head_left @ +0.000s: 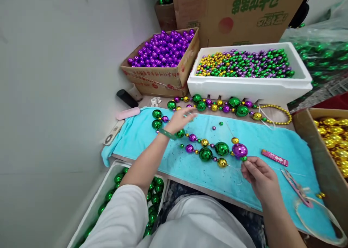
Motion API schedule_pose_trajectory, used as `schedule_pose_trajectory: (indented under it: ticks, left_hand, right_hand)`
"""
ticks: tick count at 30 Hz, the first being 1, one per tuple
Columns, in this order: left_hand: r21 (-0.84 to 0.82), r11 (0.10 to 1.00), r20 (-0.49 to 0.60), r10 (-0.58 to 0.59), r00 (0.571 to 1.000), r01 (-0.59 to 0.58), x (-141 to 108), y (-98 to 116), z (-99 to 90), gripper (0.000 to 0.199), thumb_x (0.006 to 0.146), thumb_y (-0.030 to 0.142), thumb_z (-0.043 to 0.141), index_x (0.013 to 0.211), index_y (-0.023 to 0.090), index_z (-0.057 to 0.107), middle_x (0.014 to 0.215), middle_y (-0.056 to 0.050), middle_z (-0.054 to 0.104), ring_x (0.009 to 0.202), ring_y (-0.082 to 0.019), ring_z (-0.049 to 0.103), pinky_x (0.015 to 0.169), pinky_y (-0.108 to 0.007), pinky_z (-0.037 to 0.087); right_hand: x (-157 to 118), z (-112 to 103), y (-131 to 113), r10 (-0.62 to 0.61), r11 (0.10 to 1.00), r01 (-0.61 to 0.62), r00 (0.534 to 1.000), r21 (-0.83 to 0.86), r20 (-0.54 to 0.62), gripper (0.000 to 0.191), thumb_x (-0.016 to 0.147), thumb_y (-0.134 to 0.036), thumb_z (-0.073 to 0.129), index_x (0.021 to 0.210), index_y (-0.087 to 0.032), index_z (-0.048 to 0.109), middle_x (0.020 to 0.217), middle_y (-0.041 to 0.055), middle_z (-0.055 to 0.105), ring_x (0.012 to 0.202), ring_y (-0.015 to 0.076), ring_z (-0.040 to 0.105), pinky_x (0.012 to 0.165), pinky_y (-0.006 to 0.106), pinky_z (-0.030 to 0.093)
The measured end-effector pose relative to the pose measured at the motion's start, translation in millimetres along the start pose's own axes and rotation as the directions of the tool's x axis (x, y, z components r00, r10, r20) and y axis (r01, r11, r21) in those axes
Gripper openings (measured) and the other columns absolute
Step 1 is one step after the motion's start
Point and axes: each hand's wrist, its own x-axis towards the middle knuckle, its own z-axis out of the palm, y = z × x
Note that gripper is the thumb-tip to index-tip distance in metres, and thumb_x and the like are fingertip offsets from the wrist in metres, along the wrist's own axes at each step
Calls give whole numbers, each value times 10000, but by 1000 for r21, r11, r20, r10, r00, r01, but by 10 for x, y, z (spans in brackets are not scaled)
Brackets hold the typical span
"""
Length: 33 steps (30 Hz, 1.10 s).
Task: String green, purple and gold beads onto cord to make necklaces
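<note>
My left hand (181, 119), with a green bangle (167, 133) at the wrist, is stretched out over the back edge of the turquoise towel (174, 164). Its fingers are apart and hold nothing. At the right, my right hand (259, 177) pinches a small green bead (244, 158) beside a large purple bead (239, 151). Strung green, purple and gold beads lie leftward from there, among them a large green bead (222, 148) and a gold bead (222, 162). Thin clear thread runs near the right fingers. A loose purple bead (214, 128) lies farther back.
A bead necklace (241, 111) lies behind the towel. Beyond stand a carton of purple beads (152, 77) and a white foam box (244, 85). Scissors (296, 190) and a small pink packet (274, 157) lie right. A carton of gold beads (307, 132) borders the right side.
</note>
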Motion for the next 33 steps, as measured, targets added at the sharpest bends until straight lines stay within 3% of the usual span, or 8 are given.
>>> schedule_pose_trajectory:
  ticks: [4, 7, 11, 14, 17, 21, 25, 33]
  left_hand:
    - [406, 834, -458, -168, 873, 373, 304, -525, -832, 420, 649, 265, 805, 1021, 132, 662, 1325, -220, 549, 1380, -401, 330, 1092, -475, 301]
    - [369, 765, -445, -352, 823, 527, 344, -810, -1180, 444, 563, 257, 843, 943, 122, 655, 1229, -222, 617, 1312, -422, 426, 1049, -479, 338]
    - [288, 819, -378, -378, 845, 495, 319, -902, -1279, 452, 571, 259, 807, 983, 133, 668, 1111, -146, 681, 1166, -361, 563, 990, -426, 411]
    - [188, 886, -342, -345, 874, 423, 279, -783, -1190, 521, 735, 350, 657, 1229, 201, 583, 1199, -88, 642, 1025, -265, 640, 878, -375, 499]
    - [-176, 940, -177, -323, 930, 293, 140, -547, -970, 522, 828, 441, 543, 1323, 285, 489, 1127, -52, 650, 793, -185, 676, 690, -316, 537]
    - [-712, 679, 107, -150, 983, 181, -187, -192, -487, 577, 730, 507, 720, 1244, 331, 526, 1053, -30, 658, 747, -164, 665, 616, -267, 522]
    - [-827, 515, 195, -113, 974, 225, -438, 24, 15, 639, 634, 262, 834, 1208, 328, 562, 947, 13, 677, 670, -111, 634, 573, -205, 479]
    - [-932, 161, 276, -269, 923, 325, -493, 204, 531, 270, 793, 374, 671, 953, 157, 651, 1020, -102, 709, 770, -151, 644, 688, -263, 536]
  right_hand:
    - [5, -110, -33, -28, 1000, 28, 998, 8, -54, 370, 628, -462, 838, 764, -181, 638, 582, 7, 577, 469, 96, 501, 383, 185, 358]
    - [13, -128, -13, -40, 999, 39, 998, -19, -53, 366, 639, -466, 832, 758, -179, 639, 583, 7, 573, 475, 97, 503, 385, 185, 363]
    - [24, -95, 24, -57, 997, 54, 998, -63, -31, 354, 689, -479, 796, 786, -180, 633, 580, 3, 573, 470, 96, 499, 386, 187, 360]
    - [11, -91, 17, -73, 993, 72, 997, -97, -9, 335, 725, -471, 769, 806, -178, 628, 583, 3, 577, 467, 96, 498, 380, 186, 344]
    - [-20, -90, -8, -92, 991, 91, 996, -100, -8, 316, 741, -454, 757, 817, -179, 621, 582, -1, 577, 465, 95, 497, 380, 186, 339]
    - [-63, -19, -32, -105, 991, 105, 994, -81, 5, 300, 751, -445, 744, 803, -180, 614, 577, -11, 567, 455, 83, 483, 381, 181, 332]
    - [-107, 105, -52, -95, 992, 98, 994, -77, 46, 306, 744, -455, 734, 779, -178, 608, 553, -17, 554, 443, 80, 472, 383, 183, 324]
    - [-213, 185, -59, -63, 990, 71, 996, -118, 70, 308, 704, -461, 716, 709, -178, 596, 497, -24, 531, 417, 81, 436, 399, 211, 326]
